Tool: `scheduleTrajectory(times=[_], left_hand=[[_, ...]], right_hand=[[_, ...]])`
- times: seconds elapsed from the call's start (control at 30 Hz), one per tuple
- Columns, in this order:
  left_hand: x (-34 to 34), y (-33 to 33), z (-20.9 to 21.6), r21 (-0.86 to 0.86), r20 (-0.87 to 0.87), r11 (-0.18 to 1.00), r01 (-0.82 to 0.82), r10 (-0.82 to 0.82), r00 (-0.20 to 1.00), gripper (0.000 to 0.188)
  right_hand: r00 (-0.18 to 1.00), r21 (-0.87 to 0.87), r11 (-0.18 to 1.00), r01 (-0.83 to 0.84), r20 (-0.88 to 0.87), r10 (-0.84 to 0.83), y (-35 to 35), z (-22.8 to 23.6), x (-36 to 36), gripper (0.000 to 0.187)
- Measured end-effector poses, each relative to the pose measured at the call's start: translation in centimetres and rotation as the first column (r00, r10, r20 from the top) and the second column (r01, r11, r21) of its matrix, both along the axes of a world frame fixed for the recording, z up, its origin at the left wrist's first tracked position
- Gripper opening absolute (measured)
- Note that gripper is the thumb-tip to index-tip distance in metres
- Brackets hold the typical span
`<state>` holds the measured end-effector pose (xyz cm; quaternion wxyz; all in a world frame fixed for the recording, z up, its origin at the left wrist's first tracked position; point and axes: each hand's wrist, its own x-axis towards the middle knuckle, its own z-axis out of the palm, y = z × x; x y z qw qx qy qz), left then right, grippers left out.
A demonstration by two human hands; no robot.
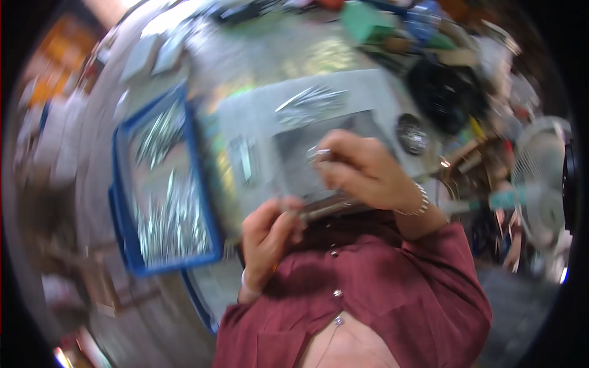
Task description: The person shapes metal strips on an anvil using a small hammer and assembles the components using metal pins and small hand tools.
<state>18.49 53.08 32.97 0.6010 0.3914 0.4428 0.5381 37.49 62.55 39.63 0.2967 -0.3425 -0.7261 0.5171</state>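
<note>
My right hand [365, 168] is closed above a dark grey mat [293, 144], its fingers curled together. A small shiny silver spot [320, 152] shows at those fingers; blur hides whether it is a held part or a ring. Lower and to the left, my left hand [265, 236] is pinched near the mat's front edge, and whatever it holds is too smeared to name. The mat lies on a pale board [245, 116]. Thin silver metal pieces [311, 101] are heaped on the board beyond the mat, and a few more [245, 161] lie at its left.
At left, a blue-rimmed tray [197, 178] holds many thin metal pieces in two heaps. A round dish of small shiny parts [411, 134] stands right of the board. Farther right are a black bag [446, 92] and a fan [543, 172]. A green box [366, 23] sits at the back.
</note>
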Motion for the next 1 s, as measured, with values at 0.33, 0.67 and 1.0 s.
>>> scheduleTrajectory(times=[0.33,0.67,1.0], left_hand=[[0.0,1.6,-2.4,0.249,-0.192,0.967,-0.046,0.096,0.977,0.023],[1.6,2.2,-2.7,0.117,-0.192,0.991,-0.065,0.087,0.978,0.018],[2.5,3.2,-2.4,0.140,-0.174,0.990,-0.015,0.039,0.984,0.014]], right_hand=[[0.984,-0.319,0.947,-0.037,-0.179,-0.021,-1.2,-4.6,-2.0,0.007],[0.988,0.058,0.998,0.028,-0.151,-0.019,0.3,-6.7,-1.4,0.011],[0.990,0.161,0.987,0.024,-0.139,-0.001,0.8,-6.8,-0.6,0.013]])
